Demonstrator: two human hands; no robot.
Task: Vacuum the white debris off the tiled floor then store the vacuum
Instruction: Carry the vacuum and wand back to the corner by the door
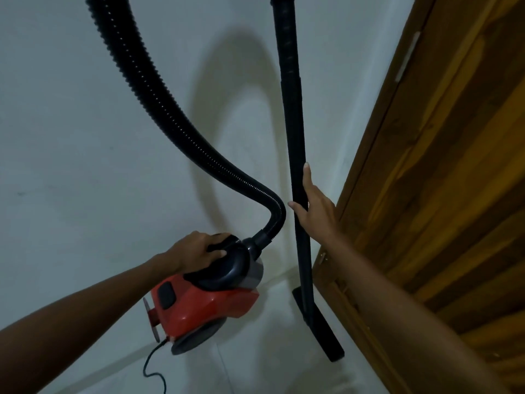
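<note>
Both hands are busy: the left hand [196, 251] is gripping the vacuum [207, 297] handle, the right hand [314, 209] resting open-fingered against the upright wand [295, 137]. Its long axis is standing parallel to the wall [71, 123], just right of the body.

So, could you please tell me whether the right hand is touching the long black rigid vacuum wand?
Touching. The head view shows the right hand laid against the long black rigid vacuum wand, thumb on its left side, fingers straight along its right.

one vacuum [207, 297], one hose [159, 109], one wand [295, 137], two hands, one door [440, 194]
</note>
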